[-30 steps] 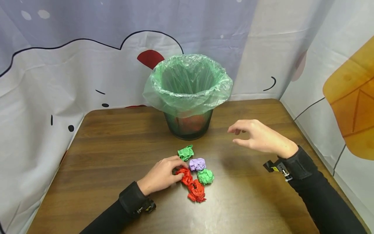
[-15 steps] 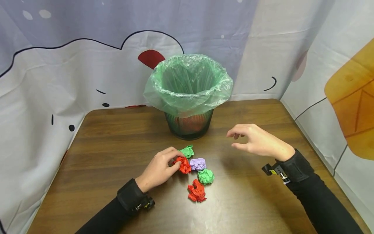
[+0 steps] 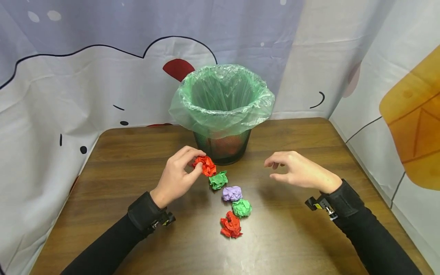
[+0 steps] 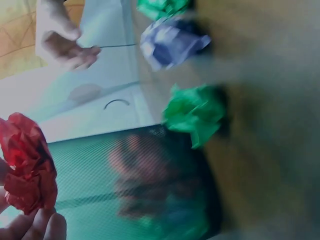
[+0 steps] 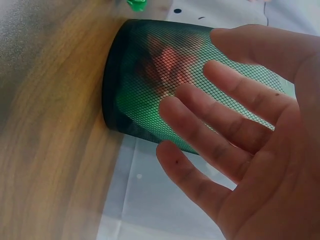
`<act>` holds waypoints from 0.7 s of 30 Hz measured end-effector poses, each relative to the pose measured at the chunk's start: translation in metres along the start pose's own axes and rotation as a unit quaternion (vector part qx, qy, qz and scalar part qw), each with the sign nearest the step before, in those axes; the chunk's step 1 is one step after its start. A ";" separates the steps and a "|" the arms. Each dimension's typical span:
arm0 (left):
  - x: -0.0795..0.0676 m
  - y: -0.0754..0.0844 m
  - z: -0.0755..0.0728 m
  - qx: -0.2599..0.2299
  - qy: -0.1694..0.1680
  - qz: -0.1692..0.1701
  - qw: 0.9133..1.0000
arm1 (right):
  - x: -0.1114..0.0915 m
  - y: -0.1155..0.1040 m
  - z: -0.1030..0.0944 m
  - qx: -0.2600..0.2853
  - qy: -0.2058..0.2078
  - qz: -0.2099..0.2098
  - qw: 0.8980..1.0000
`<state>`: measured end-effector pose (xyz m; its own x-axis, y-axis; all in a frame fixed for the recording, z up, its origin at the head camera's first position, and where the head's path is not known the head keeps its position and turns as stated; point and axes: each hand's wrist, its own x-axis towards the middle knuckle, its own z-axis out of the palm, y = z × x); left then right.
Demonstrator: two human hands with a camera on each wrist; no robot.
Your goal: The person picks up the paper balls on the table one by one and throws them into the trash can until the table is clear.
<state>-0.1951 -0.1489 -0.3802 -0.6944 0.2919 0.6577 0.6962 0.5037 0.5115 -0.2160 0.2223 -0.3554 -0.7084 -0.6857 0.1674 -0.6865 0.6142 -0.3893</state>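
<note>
My left hand (image 3: 177,173) pinches a crumpled red paper ball (image 3: 205,166) between thumb and fingers, in front of the bin and to its left. In the left wrist view the same red paper ball (image 4: 27,162) shows at the left edge, raised off the table. My right hand (image 3: 299,170) hovers right of the bin, fingers loosely bent, holding nothing; its bare palm and spread fingers (image 5: 215,135) fill the right wrist view. On the table lie a green paper ball (image 3: 218,180), a purple one (image 3: 232,193), a second green one (image 3: 242,208) and another red one (image 3: 231,224).
A mesh bin (image 3: 223,147) lined with a green plastic bag (image 3: 220,118) stands at the back of the wooden table (image 3: 137,152). Reddish and green shapes show through its mesh. A printed curtain (image 3: 113,84) hangs behind and along both sides.
My left hand has picked the upper red paper ball out of the group, lifting it up and toward the bin. My right hand has drifted slightly down and left.
</note>
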 end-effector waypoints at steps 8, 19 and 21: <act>0.038 0.012 -0.025 0.009 0.078 0.060 0.995 | -0.003 0.000 0.006 0.005 -0.008 0.010 1.000; 0.079 0.028 -0.052 0.011 0.144 0.096 0.985 | -0.006 0.003 0.012 0.011 -0.010 0.012 1.000; 0.086 0.030 -0.053 0.016 0.148 0.099 0.984 | -0.007 0.004 0.015 0.011 -0.012 0.010 1.000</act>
<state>-0.2239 -0.1519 -0.2792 -0.4587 0.1403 0.8774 0.8037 0.4867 0.3424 -0.2113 0.2237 -0.3713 -0.7173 -0.6830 0.1381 -0.6685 0.6186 -0.4129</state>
